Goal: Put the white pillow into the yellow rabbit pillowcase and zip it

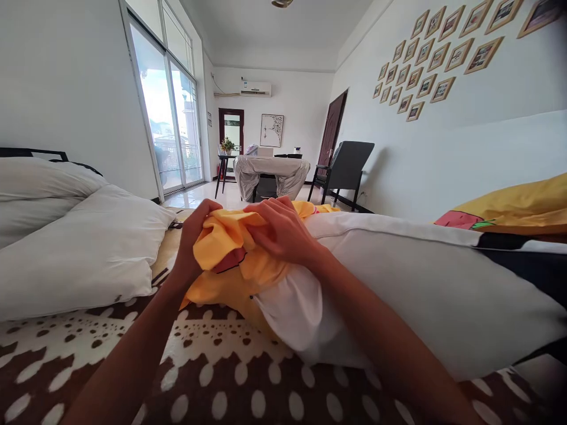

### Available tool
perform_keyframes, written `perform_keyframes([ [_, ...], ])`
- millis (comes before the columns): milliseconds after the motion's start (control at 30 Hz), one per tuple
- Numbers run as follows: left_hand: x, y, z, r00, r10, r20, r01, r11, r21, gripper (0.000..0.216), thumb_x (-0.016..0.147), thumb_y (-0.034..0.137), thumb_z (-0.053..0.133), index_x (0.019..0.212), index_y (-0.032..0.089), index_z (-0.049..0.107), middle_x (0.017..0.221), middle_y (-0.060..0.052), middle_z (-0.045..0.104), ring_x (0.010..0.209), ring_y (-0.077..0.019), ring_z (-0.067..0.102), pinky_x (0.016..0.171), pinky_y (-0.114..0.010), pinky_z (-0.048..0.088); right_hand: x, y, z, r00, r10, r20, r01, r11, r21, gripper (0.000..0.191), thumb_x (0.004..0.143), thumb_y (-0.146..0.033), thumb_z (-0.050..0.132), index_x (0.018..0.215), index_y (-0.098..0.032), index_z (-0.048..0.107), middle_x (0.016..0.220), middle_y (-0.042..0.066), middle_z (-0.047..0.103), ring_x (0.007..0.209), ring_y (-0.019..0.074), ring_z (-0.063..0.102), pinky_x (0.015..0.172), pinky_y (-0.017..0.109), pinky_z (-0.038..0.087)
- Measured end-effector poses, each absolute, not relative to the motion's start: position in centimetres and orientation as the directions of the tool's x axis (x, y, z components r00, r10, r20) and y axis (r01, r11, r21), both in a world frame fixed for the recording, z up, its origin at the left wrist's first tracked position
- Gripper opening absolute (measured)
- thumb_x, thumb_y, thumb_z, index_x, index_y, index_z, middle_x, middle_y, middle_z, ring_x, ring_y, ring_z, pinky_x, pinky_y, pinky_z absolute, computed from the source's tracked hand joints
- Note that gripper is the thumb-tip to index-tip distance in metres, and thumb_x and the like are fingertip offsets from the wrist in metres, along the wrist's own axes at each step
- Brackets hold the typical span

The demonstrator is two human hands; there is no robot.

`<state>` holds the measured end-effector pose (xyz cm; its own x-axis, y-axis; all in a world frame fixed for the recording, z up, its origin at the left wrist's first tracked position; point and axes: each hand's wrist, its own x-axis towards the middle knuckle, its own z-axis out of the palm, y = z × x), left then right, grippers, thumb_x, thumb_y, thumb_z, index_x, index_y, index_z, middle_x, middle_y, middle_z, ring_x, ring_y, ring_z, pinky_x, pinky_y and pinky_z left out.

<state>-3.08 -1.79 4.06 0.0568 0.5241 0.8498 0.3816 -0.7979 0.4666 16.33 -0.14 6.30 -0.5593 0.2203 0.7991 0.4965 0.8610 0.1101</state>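
Both hands grip a bunched yellow pillowcase [266, 271] with a red patch printed on it. My left hand [195, 233] is closed on its left edge, seen mostly from the side. My right hand [281, 227] pinches the gathered cloth at the top, its fingers bent over the fold. White stuffing-filled fabric, apparently a white pillow [398, 289], comes out of the yellow cloth toward the right, under my right forearm. How far the pillow reaches inside the yellow cloth is hidden.
A brown and white patterned bedsheet [221, 366] lies beneath. White bedding [75, 248] is heaped on the left. A yellow printed pillow [518, 209] rests at the right. Beyond the bed stand a dark chair [349, 168] and a covered table [272, 168].
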Motion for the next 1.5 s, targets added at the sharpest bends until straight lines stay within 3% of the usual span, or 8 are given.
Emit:
perform_keyframes([
  [100, -2.6, -1.7, 3.4, 0.001, 0.442, 0.897, 0.371, -0.834, 0.410, 0.029, 0.064, 0.035, 0.065, 0.083, 0.019, 0.050, 0.069, 0.004, 0.048, 0.063, -0.0117, 0.039, 0.056, -0.023, 0.033, 16.7, -0.4, 6.0, -0.561, 0.228, 0.796, 0.532, 0.836, 0.135, 0.023, 0.091, -0.036, 0.046, 0.080, -0.018, 0.055, 0.074, 0.002, 0.058, 0.067, 0.0151, 0.047, 0.074, 0.031, 0.031],
  [233, -2.3, -1.5, 3.1, -0.031, 0.514, 0.857, 0.343, -0.800, 0.492, 0.022, 0.066, 0.030, 0.060, 0.060, 0.018, 0.043, 0.057, 0.004, 0.036, 0.056, -0.0101, 0.031, 0.051, -0.024, 0.025, 17.5, 0.0, 5.9, -0.485, 0.294, 0.823, 0.591, 0.804, 0.061, 0.044, 0.093, -0.042, 0.044, 0.057, -0.021, 0.029, 0.053, -0.005, 0.037, 0.051, 0.0102, 0.028, 0.064, 0.029, 0.026],
  [367, -3.0, -1.1, 3.7, -0.103, 0.571, 0.814, 0.378, -0.735, 0.563, 0.023, 0.063, 0.026, 0.062, 0.051, 0.016, 0.045, 0.055, 0.003, 0.038, 0.057, -0.0099, 0.034, 0.051, -0.023, 0.025, 17.9, 0.6, 6.1, -0.318, 0.385, 0.866, 0.654, 0.751, -0.094, 0.048, 0.092, -0.039, 0.045, 0.055, -0.020, 0.020, 0.049, -0.006, 0.030, 0.049, 0.0093, 0.022, 0.064, 0.029, 0.026],
  [567, -3.9, 0.1, 3.3, -0.176, 0.777, 0.604, -0.030, -0.617, 0.786, 0.015, 0.063, 0.028, 0.069, 0.067, 0.015, 0.061, 0.062, 0.003, 0.049, 0.056, -0.0095, 0.040, 0.050, -0.021, 0.033, 17.9, 1.6, 6.3, -0.321, 0.473, 0.820, 0.632, 0.752, -0.186, 0.049, 0.090, -0.039, 0.046, 0.055, -0.020, 0.018, 0.049, -0.006, 0.028, 0.050, 0.0088, 0.023, 0.063, 0.028, 0.027],
  [767, -4.1, 0.6, 2.6, -0.059, 0.701, 0.710, 0.085, -0.705, 0.704, 0.015, 0.061, 0.022, 0.066, 0.075, 0.015, 0.067, 0.066, 0.002, 0.051, 0.060, -0.0104, 0.041, 0.050, -0.020, 0.034, 17.7, 1.8, 6.0, -0.400, 0.491, 0.774, 0.610, 0.773, -0.175, 0.046, 0.090, -0.038, 0.045, 0.056, -0.020, 0.021, 0.051, -0.006, 0.031, 0.052, 0.0089, 0.027, 0.064, 0.028, 0.026],
  [1033, -4.1, 0.7, 2.6, -0.069, 0.757, 0.649, 0.077, -0.645, 0.760, 0.021, 0.063, 0.027, 0.067, 0.080, 0.014, 0.068, 0.069, 0.000, 0.059, 0.063, -0.0128, 0.047, 0.053, -0.021, 0.037, 17.6, 2.2, 5.9, -0.474, 0.500, 0.724, 0.613, 0.778, -0.136, 0.044, 0.091, -0.034, 0.045, 0.056, -0.020, 0.023, 0.053, -0.005, 0.033, 0.053, 0.0094, 0.026, 0.061, 0.027, 0.025],
  [1300, -3.9, 1.1, 2.6, -0.091, 0.780, 0.619, 0.070, -0.615, 0.785, 0.020, 0.066, 0.033, 0.070, 0.066, 0.016, 0.059, 0.056, 0.004, 0.046, 0.054, -0.0093, 0.038, 0.048, -0.021, 0.033, 17.8, 2.2, 5.9, -0.485, 0.502, 0.716, 0.626, 0.771, -0.116, 0.045, 0.091, -0.034, 0.045, 0.056, -0.020, 0.020, 0.053, -0.005, 0.032, 0.051, 0.0095, 0.022, 0.057, 0.027, 0.021],
  [1500, -4.1, 1.2, 2.4, -0.098, 0.795, 0.598, 0.049, -0.597, 0.801, 0.018, 0.063, 0.029, 0.071, 0.072, 0.016, 0.062, 0.065, 0.002, 0.052, 0.057, -0.0103, 0.041, 0.049, -0.021, 0.033, 17.6, 2.3, 6.0, -0.496, 0.513, 0.700, 0.633, 0.766, -0.113, 0.044, 0.090, -0.034, 0.045, 0.056, -0.020, 0.021, 0.052, -0.005, 0.031, 0.051, 0.0095, 0.021, 0.057, 0.027, 0.020],
])
